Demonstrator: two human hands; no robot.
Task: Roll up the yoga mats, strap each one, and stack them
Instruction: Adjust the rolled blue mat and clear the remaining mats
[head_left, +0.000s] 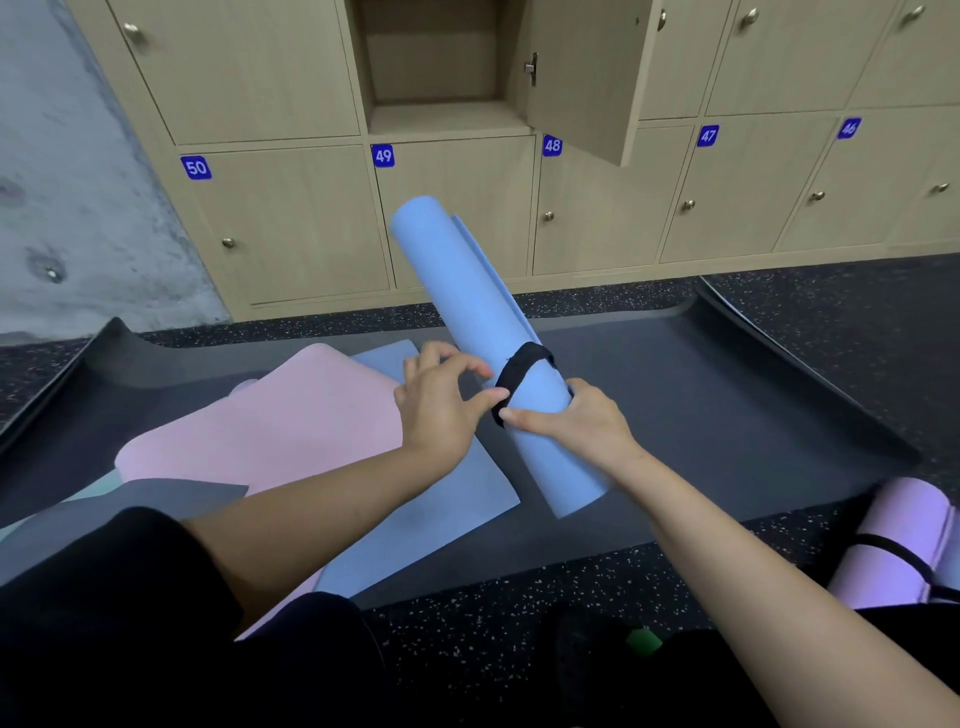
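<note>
A rolled light-blue yoga mat (470, 296) is held up at a slant, its far end pointing toward the lockers. A black strap (521, 369) circles it near its lower end. My right hand (576, 423) grips the roll just below the strap, thumb on the near side. My left hand (441, 402) pinches the strap's edge with thumb and forefinger. Flat on the floor lie a pink mat (275, 431), a blue mat (431, 519) and a large dark grey mat (701, 395). A rolled purple mat (906, 530) with a black strap lies at the right edge.
Wooden lockers (291, 223) numbered 46 to 50 stand ahead; one door (582, 73) above hangs open over number 48. A concrete wall (78, 182) is on the left. The speckled black floor (467, 639) shows near my knees.
</note>
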